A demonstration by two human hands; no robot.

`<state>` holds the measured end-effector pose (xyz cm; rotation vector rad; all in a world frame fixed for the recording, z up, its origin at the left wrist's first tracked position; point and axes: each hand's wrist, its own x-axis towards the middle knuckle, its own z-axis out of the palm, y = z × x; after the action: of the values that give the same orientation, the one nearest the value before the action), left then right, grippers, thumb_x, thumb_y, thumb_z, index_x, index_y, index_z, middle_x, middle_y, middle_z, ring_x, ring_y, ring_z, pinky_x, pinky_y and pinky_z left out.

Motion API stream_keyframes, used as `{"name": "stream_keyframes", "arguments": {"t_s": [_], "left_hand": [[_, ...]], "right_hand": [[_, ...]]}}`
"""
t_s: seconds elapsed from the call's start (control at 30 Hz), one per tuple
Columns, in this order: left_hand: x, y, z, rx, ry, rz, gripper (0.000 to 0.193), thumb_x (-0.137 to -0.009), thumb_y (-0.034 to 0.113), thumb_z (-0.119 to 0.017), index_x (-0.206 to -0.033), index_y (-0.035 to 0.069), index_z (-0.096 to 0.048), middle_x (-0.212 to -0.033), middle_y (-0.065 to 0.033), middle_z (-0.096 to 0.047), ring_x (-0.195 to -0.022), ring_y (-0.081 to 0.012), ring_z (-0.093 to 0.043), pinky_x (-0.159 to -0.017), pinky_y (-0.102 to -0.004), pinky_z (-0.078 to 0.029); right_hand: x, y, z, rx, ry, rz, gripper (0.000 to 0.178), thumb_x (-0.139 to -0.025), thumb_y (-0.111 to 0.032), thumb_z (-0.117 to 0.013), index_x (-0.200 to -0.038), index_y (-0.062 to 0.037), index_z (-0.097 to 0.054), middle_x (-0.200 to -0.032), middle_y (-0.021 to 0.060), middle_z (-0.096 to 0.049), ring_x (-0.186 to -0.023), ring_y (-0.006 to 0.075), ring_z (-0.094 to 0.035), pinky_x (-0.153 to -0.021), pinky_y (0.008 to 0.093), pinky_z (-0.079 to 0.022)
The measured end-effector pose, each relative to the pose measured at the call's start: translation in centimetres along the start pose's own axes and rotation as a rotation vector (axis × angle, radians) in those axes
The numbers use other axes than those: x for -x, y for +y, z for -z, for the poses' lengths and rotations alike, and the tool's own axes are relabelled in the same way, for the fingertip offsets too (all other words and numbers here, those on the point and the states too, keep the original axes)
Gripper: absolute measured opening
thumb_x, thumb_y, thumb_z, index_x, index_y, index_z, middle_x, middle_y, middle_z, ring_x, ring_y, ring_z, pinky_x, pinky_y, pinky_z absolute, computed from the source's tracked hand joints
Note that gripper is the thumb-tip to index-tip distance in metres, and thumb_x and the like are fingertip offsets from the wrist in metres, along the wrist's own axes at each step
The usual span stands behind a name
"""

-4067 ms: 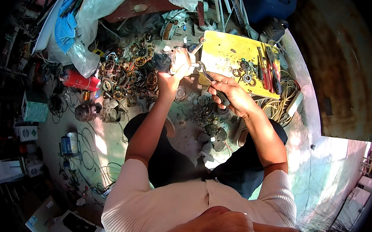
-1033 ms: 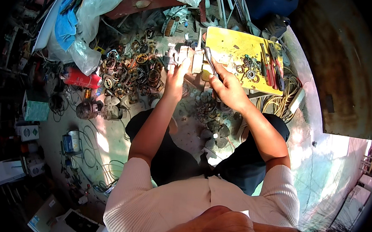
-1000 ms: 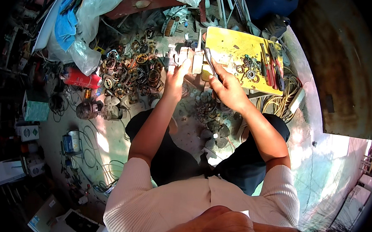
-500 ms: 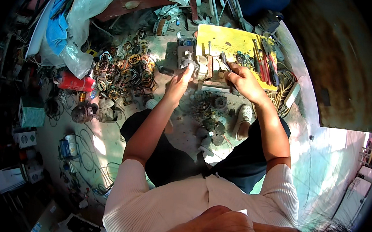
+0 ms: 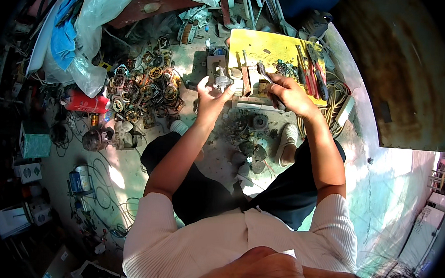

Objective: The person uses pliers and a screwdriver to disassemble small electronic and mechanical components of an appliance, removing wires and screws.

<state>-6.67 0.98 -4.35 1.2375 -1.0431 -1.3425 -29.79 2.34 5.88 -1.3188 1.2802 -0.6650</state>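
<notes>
My left hand [image 5: 212, 103] is spread, thumb and fingers apart, beside a grey metal motor part [image 5: 222, 79]; its thumb rests against or very near the part's lower right side. Whether it bears any weight there, I cannot tell. My right hand [image 5: 293, 96] is closed around a metal hand tool [image 5: 263, 71], with the tool's head poking out up and left; the fingers hide its exact kind. Between the hands, an upright rusty brown plate [image 5: 245, 82] stands at the near left of a yellow board [image 5: 262, 48]. Several red- and black-handled tools [image 5: 316, 73] lie on the board's right.
A heap of copper-wound motor parts [image 5: 151, 85] covers the floor to the left. Small scraps and a round dark core [image 5: 260, 122] lie between my feet. Coiled cable [image 5: 339, 95] sits right of the board. Plastic sheeting [image 5: 86, 52] and a red bottle-like container [image 5: 85, 101] are far left.
My left hand's fingers have spread away from the metal part, which now shows more. The right hand keeps its grip on the tool. The whole view has shifted slightly.
</notes>
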Motion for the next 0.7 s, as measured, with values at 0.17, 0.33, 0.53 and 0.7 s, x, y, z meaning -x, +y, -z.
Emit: {"name": "stream_keyframes", "arguments": {"t_s": [0.17, 0.33, 0.53, 0.7], "left_hand": [[-0.1, 5.3, 1.5, -0.702, -0.172, -0.496, 0.063, -0.083, 0.019, -0.077, -0.138, 0.007, -0.051, -0.137, -0.0161, -0.051, -0.124, -0.026, -0.052, -0.102, -0.0371, -0.043], [-1.0, 6.3, 2.0, -0.814, -0.352, -0.492, 0.075, -0.081, 0.037, -0.077, -0.144, 0.011, -0.045, -0.143, -0.014, -0.048, -0.135, -0.0309, -0.042, -0.11, -0.0414, -0.036], [-0.6, 7.5, -1.2, -1.284, -0.27, -0.575, 0.101, -0.062, 0.062, -0.079, -0.144, 0.014, -0.044, -0.14, -0.0107, -0.052, -0.139, -0.03, -0.036, -0.118, -0.0562, -0.012], [-1.1, 7.8, -2.5, -1.32, -0.273, -0.44, 0.091, -0.06, 0.055, -0.081, -0.135, 0.013, -0.05, -0.125, -0.0111, -0.059, -0.126, -0.03, -0.049, -0.118, -0.0562, -0.012]], "right_hand": [[-0.1, 0.3, 0.1, 0.007, -0.07, 0.034, 0.03, -0.093, -0.013, -0.05, -0.116, 0.0028, -0.06, -0.07, 0.0003, -0.054, -0.058, 0.0099, -0.053, -0.055, 0.0257, -0.044], [-0.2, 0.9, -0.8, 0.007, -0.014, 0.002, 0.034, -0.095, -0.012, -0.05, -0.126, 0.0015, -0.055, -0.071, -0.0002, -0.054, -0.061, 0.0089, -0.053, -0.055, 0.0252, -0.044], [-0.1, 0.8, -1.7, -0.111, 0.039, -0.072, 0.051, -0.098, -0.011, -0.049, -0.147, -0.0047, -0.039, -0.081, 0.0001, -0.056, -0.064, 0.008, -0.053, -0.056, 0.0233, -0.045], [-0.5, 1.8, -2.0, -0.118, 0.068, -0.055, 0.05, -0.099, -0.01, -0.048, -0.148, -0.007, -0.039, -0.083, -0.001, -0.053, -0.063, 0.0077, -0.048, -0.055, 0.0228, -0.045]]}}
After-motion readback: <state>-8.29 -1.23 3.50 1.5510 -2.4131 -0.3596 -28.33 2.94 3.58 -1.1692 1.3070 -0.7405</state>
